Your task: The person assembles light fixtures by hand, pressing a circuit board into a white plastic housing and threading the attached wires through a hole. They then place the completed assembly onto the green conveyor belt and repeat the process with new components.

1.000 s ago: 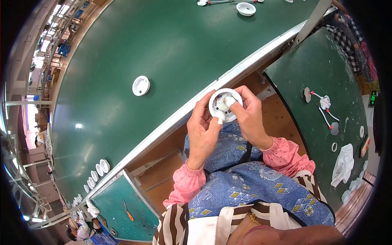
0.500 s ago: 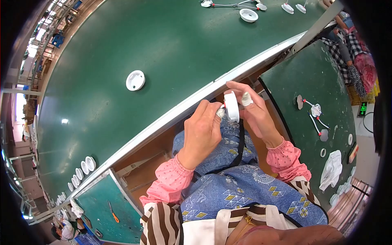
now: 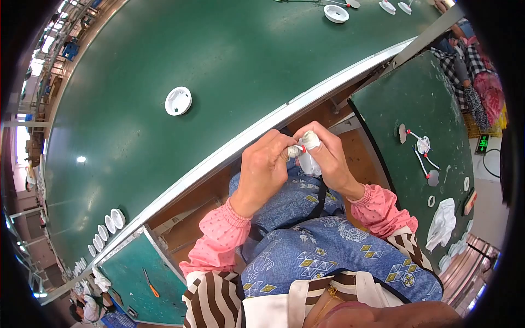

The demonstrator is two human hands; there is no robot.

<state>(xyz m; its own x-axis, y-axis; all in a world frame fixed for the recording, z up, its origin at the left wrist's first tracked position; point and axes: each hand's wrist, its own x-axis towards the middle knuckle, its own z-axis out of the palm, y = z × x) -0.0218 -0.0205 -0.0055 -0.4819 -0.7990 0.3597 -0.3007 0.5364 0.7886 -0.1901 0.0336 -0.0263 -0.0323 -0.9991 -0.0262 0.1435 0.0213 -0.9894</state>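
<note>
My right hand grips a white round plastic housing over my lap, its thumb, wrapped in a white finger cover, lying across the top. Close beside it, my left hand pinches a short white wire with a red end that meets the housing. A white cover is also on a left fingertip. The fingers hide much of the housing and the wire's far end.
On the long green table stand a white round housing, another at the back, and a row of several at left. The right side table holds a wired assembly and a white cloth. An orange-handled tool lies lower left.
My right hand has closed in from beside the housing, its thumb now over it. The housing has turned and dropped slightly, and both hands are nearer together.
</note>
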